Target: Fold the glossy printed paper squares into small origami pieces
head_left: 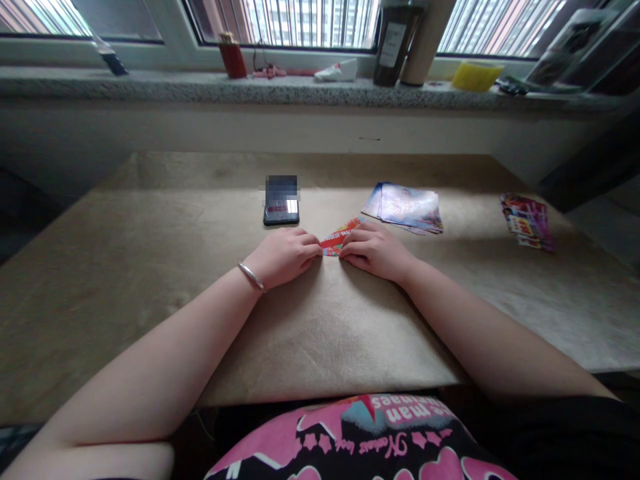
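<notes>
A small red piece of printed paper (333, 241) with light lettering lies at the middle of the table, and a strip of it slants up to the right. At its left end my left hand (290, 255), with a silver bangle on the wrist, has its fingers curled and closed on the edge. My right hand (377, 250) is closed over the right end, fingers bent and pressed down. Both hands rest low, close to the tabletop, a short gap between them. The fingertips cover parts of the paper, so its full shape is hidden.
A phone (281, 203) lies beyond my left hand. Bluish printed sheets (407, 205) overlap beyond my right hand, and purple-pink cards (529, 223) lie near the right edge of the table (165, 267). Bottles and small items stand on the stone windowsill (175, 87).
</notes>
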